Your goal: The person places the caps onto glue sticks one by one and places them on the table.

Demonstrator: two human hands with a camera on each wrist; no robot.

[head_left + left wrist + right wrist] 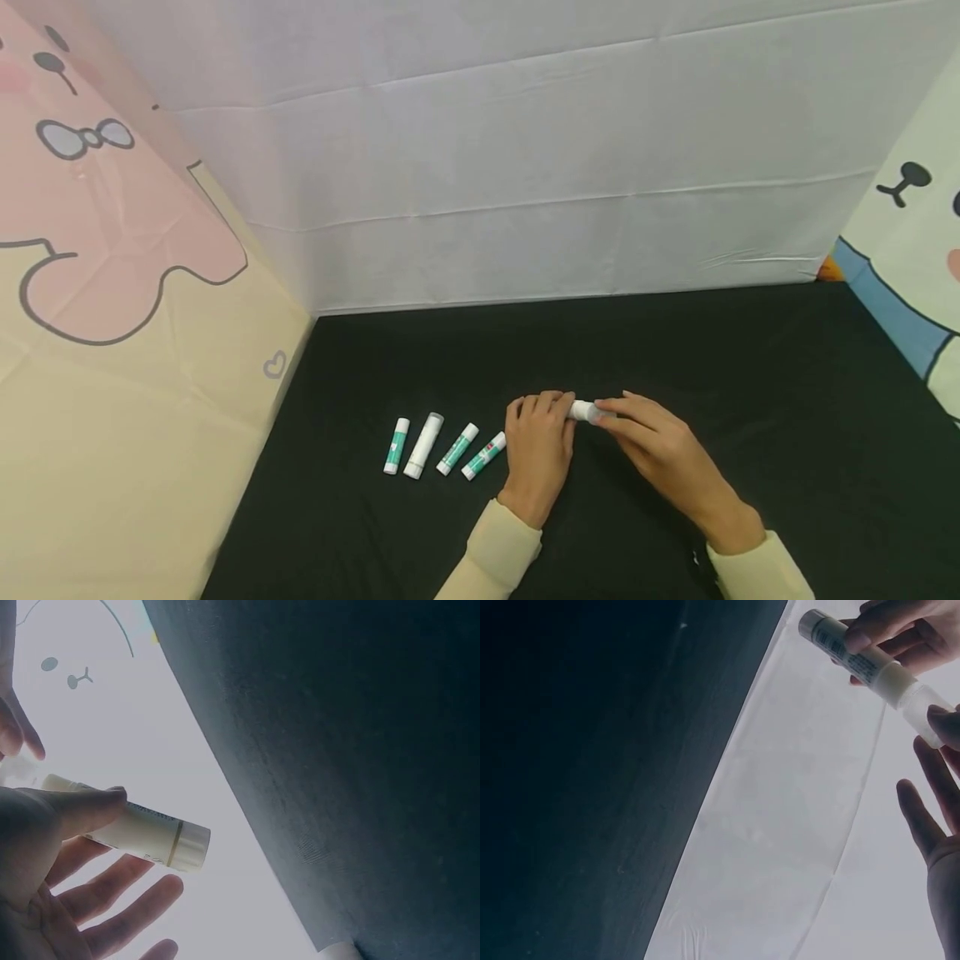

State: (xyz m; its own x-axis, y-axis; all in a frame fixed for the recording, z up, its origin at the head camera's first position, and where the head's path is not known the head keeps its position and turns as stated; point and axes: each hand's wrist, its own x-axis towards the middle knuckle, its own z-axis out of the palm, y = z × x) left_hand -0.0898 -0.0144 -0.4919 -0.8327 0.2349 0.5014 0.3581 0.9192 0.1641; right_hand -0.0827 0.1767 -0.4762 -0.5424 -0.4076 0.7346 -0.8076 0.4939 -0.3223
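A white glue stick (581, 410) is held between both hands above the black cloth. My left hand (538, 442) grips its body, the thumb lying across the printed label in the left wrist view. At the other end my right hand (660, 442) pinches a translucent cap (921, 709) between thumb and fingers. The cap lines up with the tube's white end; how far it sits over that end cannot be told. In the right wrist view the tube (847, 656) is tilted, its base pointing up and left.
Left of the hands several more glue sticks lie in a row: a green-and-white one (396, 447), a larger white one (423, 446), and green-labelled ones (457, 450). A black cloth (675, 342) covers the table. White fabric (480, 200) hangs behind, with cartoon-printed sheets at both sides.
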